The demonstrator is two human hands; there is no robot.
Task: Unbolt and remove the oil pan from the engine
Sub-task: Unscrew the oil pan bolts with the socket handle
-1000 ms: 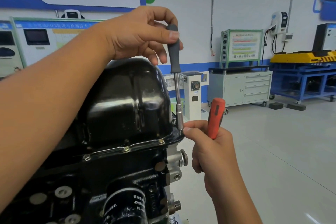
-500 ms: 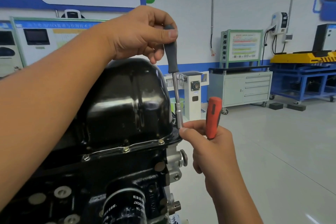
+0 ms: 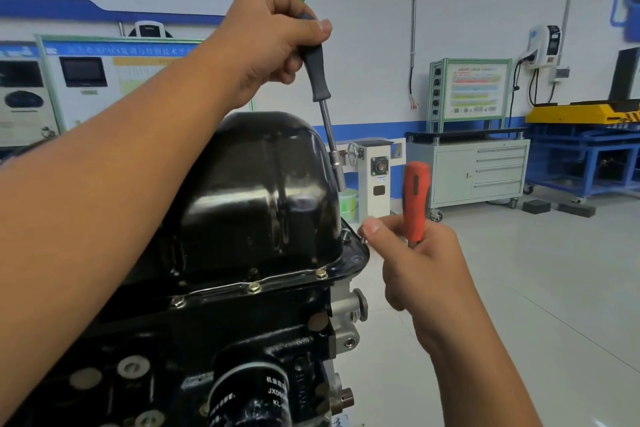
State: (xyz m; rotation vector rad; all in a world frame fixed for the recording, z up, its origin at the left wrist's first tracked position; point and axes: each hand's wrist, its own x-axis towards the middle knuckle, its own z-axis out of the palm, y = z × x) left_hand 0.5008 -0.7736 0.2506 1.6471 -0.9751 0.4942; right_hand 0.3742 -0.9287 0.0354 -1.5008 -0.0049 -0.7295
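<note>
Workshop floor and cabinets lie behind; the oil pan [image 3: 263, 191] sits bolted atop the engine [image 3: 207, 340]; left hand [image 3: 266, 45] grips a socket driver [image 3: 323, 94] tilted above the flange corner; right hand [image 3: 412, 263], nearer it, holds an orange handle [image 3: 416, 199], fingertips pinching something small.

Glossy black oil pan [image 3: 263, 184], orange tool handle [image 3: 416, 198]

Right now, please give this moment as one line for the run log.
left hand: holds nut driver, lifted off flange | right hand: holds orange tool | oil pan: on engine, front bolts in
</note>
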